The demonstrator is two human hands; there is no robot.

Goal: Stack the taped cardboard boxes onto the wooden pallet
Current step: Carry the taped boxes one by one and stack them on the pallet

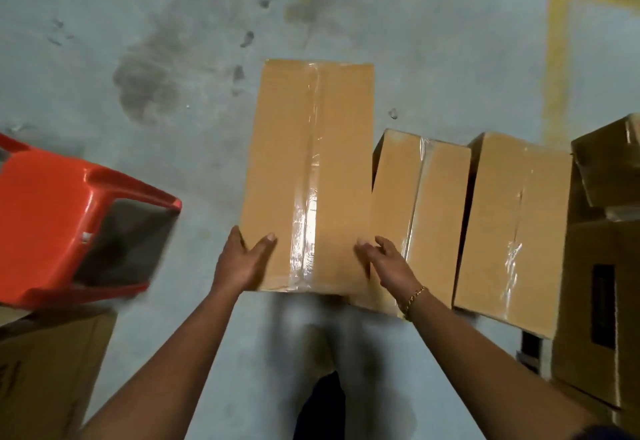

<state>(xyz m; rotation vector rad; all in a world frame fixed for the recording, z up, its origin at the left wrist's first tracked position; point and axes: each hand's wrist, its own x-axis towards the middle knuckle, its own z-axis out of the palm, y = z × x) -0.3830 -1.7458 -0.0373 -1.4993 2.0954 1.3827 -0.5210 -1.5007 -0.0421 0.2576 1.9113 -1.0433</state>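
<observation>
A long taped cardboard box (308, 176) lies lengthwise straight ahead over the concrete floor (173, 41), its clear tape running down the middle. The left hand (242, 259) clasps the near left corner, thumb flat on top and fingers round the side. The right hand (384, 263) takes the near right edge the same way, thumb on top and fingers bent over the side, though it is blurred. A gold bracelet (412, 301) sits on that wrist. Two more taped boxes (420, 211) (512, 228) stand side by side just right of it, the nearer one partly covered. A red plastic chair (65, 217) lies tipped at left.
</observation>
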